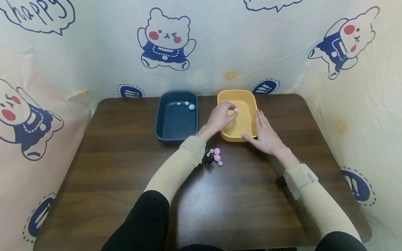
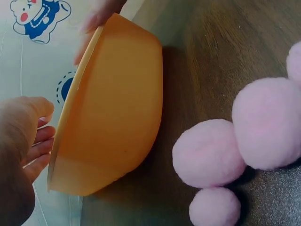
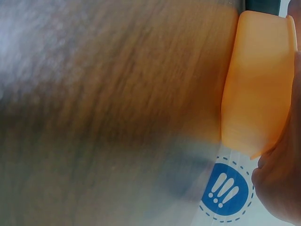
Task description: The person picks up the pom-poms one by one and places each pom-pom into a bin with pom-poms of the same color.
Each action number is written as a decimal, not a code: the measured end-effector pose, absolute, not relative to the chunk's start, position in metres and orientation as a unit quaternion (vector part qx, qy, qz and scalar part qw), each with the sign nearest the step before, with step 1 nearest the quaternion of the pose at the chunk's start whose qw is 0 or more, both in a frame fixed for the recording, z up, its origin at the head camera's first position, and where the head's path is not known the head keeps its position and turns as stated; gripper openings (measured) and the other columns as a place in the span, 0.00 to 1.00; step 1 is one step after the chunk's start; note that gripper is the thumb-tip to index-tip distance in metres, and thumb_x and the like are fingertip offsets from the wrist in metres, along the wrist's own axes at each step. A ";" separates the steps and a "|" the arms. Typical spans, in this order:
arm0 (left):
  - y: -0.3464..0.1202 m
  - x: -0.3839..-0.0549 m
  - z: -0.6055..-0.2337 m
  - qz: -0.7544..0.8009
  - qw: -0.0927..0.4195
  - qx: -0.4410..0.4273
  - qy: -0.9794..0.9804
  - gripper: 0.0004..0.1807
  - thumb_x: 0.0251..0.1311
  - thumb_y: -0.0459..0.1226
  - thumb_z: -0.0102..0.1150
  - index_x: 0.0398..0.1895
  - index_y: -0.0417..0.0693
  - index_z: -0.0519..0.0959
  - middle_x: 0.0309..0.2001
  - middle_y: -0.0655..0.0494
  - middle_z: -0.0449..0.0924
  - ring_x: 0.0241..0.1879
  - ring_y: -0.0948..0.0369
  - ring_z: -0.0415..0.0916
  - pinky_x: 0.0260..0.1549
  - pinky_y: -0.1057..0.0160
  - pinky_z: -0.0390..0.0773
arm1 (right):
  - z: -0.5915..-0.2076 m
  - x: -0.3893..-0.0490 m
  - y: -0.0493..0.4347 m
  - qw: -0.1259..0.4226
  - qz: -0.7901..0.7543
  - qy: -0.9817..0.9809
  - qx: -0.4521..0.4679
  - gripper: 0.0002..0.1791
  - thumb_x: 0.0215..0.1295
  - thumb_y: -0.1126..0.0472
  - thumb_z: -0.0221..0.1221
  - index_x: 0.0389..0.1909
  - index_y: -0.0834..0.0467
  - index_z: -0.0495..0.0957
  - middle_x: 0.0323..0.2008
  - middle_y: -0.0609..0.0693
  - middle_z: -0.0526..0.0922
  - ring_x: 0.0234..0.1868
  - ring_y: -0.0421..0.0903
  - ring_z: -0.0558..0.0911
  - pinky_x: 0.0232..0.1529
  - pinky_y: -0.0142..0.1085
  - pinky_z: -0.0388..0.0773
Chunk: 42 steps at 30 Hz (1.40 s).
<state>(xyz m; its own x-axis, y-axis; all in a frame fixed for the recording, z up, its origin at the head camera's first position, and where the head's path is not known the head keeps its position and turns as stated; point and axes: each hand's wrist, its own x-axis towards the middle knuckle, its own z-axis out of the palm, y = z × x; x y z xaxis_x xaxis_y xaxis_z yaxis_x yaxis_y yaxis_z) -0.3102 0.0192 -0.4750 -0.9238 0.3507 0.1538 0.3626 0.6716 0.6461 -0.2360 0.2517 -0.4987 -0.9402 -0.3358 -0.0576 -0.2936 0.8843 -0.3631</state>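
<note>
My left hand [image 1: 221, 118] pinches a small pink pom-pom [image 1: 236, 109] between thumb and fingertip over the yellow tray [image 1: 241, 128]. In the left wrist view that hand is beside the tray's rim, and the pinched pom-pom is hidden there. My right hand [image 1: 267, 136] rests along the tray's right side with its fingers straight, the thumb spread toward the front rim. Several pink pom-poms [image 1: 217, 151] of different sizes lie on the table in front of the tray, by the left wrist. The left wrist view shows these pink pom-poms [image 2: 209, 153] up close.
A dark blue tray [image 1: 176, 125] stands to the left of the yellow one, with 3 light blue pom-poms [image 1: 192, 107] near its back right corner. Both trays sit at the back of the brown wooden table [image 1: 119, 157]. A printed sheet [image 1: 213, 42] hangs behind and beside it.
</note>
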 end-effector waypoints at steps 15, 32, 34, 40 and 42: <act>0.016 -0.311 -0.481 -0.284 0.021 -0.196 -0.938 0.17 0.80 0.43 0.63 0.61 0.44 0.87 0.64 0.48 0.84 0.66 0.54 0.80 0.71 0.54 0.81 | -0.503 -0.237 0.250 0.038 -0.185 0.968 -0.167 0.67 0.77 0.23 0.51 0.88 0.68 0.31 0.90 0.67 0.33 0.92 0.63 0.36 0.90 0.61 0.44; 0.018 -0.306 -0.484 -0.274 0.022 -0.218 -0.936 0.17 0.80 0.44 0.63 0.61 0.42 0.87 0.63 0.48 0.85 0.67 0.54 0.79 0.69 0.55 0.81 | -0.500 -0.236 0.250 0.060 -0.182 0.968 -0.159 0.66 0.77 0.22 0.48 0.88 0.64 0.26 0.90 0.63 0.27 0.92 0.62 0.34 0.91 0.60 0.42; 0.018 -0.306 -0.485 -0.272 0.024 -0.220 -0.937 0.18 0.80 0.44 0.64 0.61 0.43 0.87 0.63 0.48 0.84 0.67 0.54 0.79 0.70 0.55 0.81 | -0.499 -0.236 0.250 0.061 -0.181 0.969 -0.159 0.66 0.77 0.22 0.48 0.88 0.64 0.26 0.90 0.63 0.27 0.92 0.62 0.33 0.91 0.60 0.42; 0.016 -0.303 -0.484 -0.267 0.027 -0.221 -0.938 0.19 0.78 0.44 0.65 0.64 0.44 0.85 0.65 0.50 0.84 0.67 0.55 0.79 0.69 0.56 0.82 | -0.498 -0.236 0.251 0.059 -0.177 0.970 -0.158 0.67 0.77 0.22 0.48 0.88 0.65 0.27 0.90 0.65 0.29 0.92 0.63 0.34 0.90 0.60 0.43; 0.015 -0.302 -0.482 -0.270 0.031 -0.223 -0.936 0.19 0.79 0.44 0.65 0.64 0.44 0.85 0.64 0.50 0.84 0.67 0.55 0.79 0.68 0.56 0.83 | -0.498 -0.236 0.251 0.060 -0.176 0.970 -0.157 0.67 0.77 0.22 0.48 0.88 0.65 0.27 0.90 0.64 0.29 0.92 0.63 0.34 0.90 0.60 0.43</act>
